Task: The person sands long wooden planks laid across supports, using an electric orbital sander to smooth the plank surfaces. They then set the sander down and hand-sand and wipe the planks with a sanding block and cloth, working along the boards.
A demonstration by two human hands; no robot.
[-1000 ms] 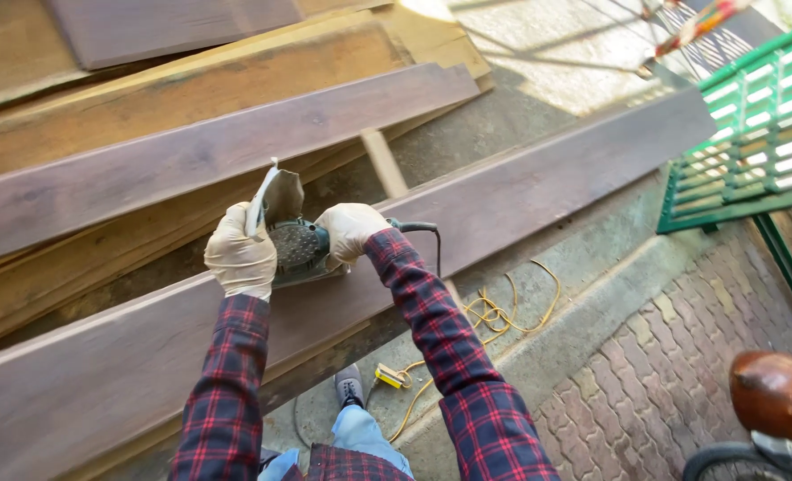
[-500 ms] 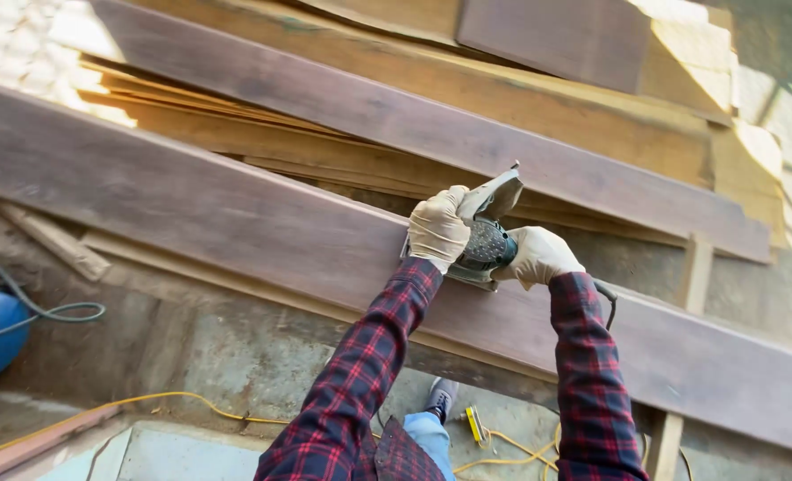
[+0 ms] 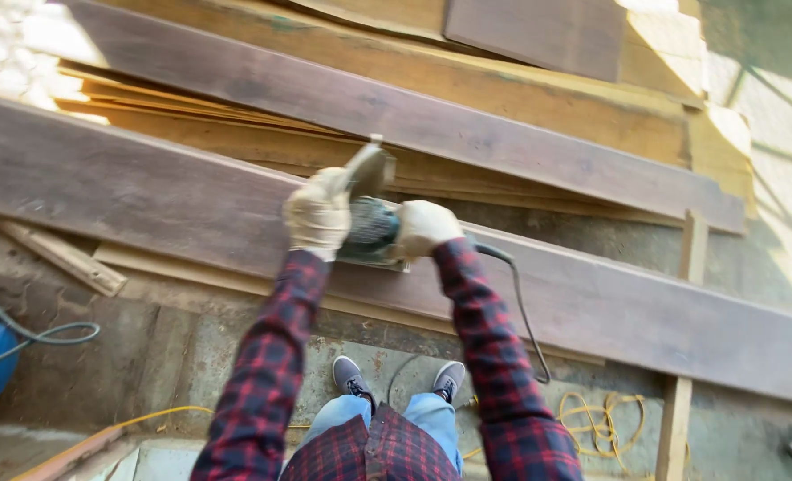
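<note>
Arms stretched forward, our gloved left hand [image 3: 317, 214] and right hand [image 3: 422, 228] clamp the power sander [image 3: 371, 233] on the long plank [image 3: 146, 200].

Gloved left hand [image 3: 317, 214] and gloved right hand [image 3: 422, 229] grip a grey-green handheld power planer [image 3: 371, 227] resting on a long dark weathered wooden plank [image 3: 146, 200]; black cord [image 3: 520, 312] trails down right.

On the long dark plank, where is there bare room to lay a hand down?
The dark plank is bare left of the left hand, and also right of the black cord. It is crowded in the middle, where both the left and right hand grip the power tool.
</note>
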